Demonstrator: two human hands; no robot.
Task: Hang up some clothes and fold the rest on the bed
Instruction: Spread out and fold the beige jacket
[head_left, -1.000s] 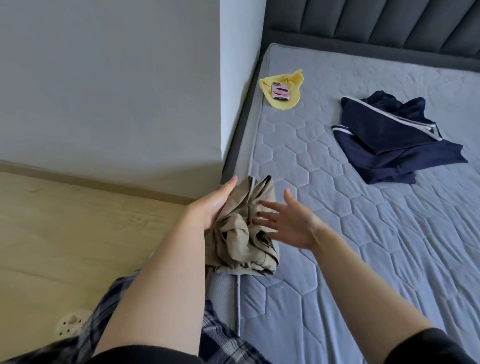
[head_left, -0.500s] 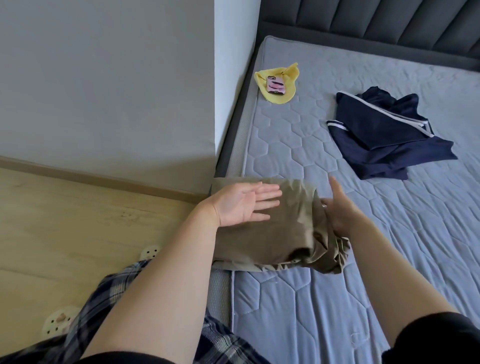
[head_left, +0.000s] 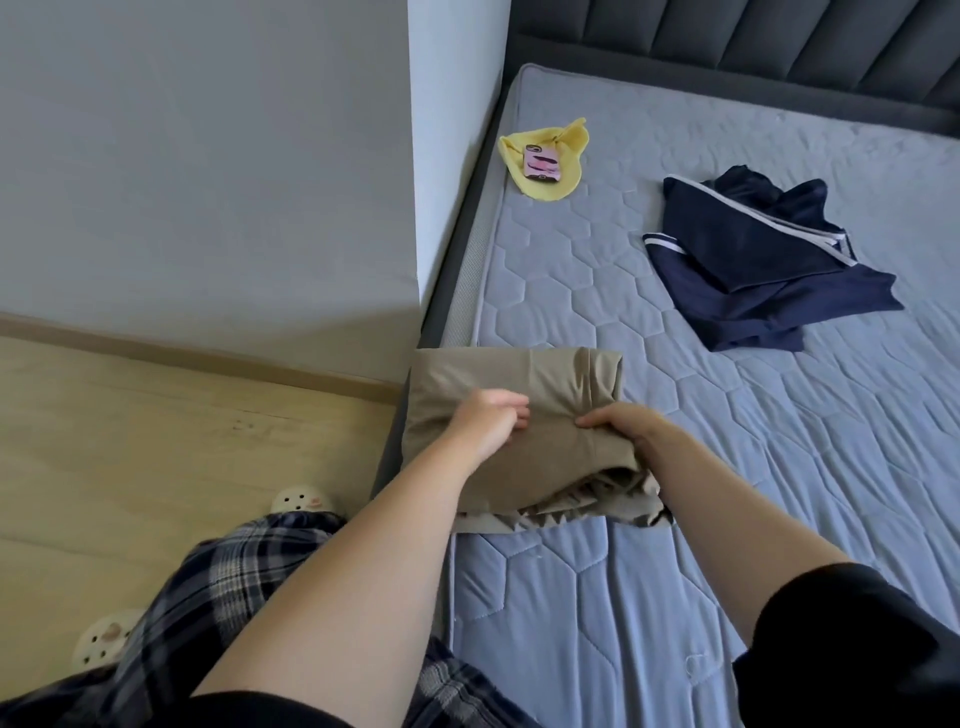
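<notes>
1. Nearest me, beside the bed (head_left: 701, 509), my plaid trousers (head_left: 218, 592) and two pale slippers (head_left: 301, 501) stand on the wooden floor (head_left: 156, 415).
2. Just ahead, the khaki garment (head_left: 519, 379) lies on the bed's near left corner. It is partly folded, its left side hangs over the edge, and loose layers bunch out at its near right end.
3. My left hand (head_left: 488, 423) sits on the middle of it with fingers curled, seemingly gathering a fold. My right hand (head_left: 621, 428), just beside it, pinches the top layer at a crease.
4. I judge the step in hand to be tidying this fold. To do it well, I should draw the top layer taut with both hands evenly, since a one-sided pull would skew it.
5. The bunched layers at the near end need tucking under and their edges lining up before I press anything flat.
6. The bundle should then slide fully onto the bed, because the overhanging part could drag it to the floor.
7. Farther off to the right, well apart, the navy clothes (head_left: 763, 270) lie in a loose heap. By my guess they have yet to be folded or hung.
8. Farthest, near the headboard (head_left: 727, 36) and the wall, I see no basket or box. The only thing holding anything is a yellow cloth (head_left: 566, 143), with a pink phone (head_left: 540, 165) lying on it.
</notes>
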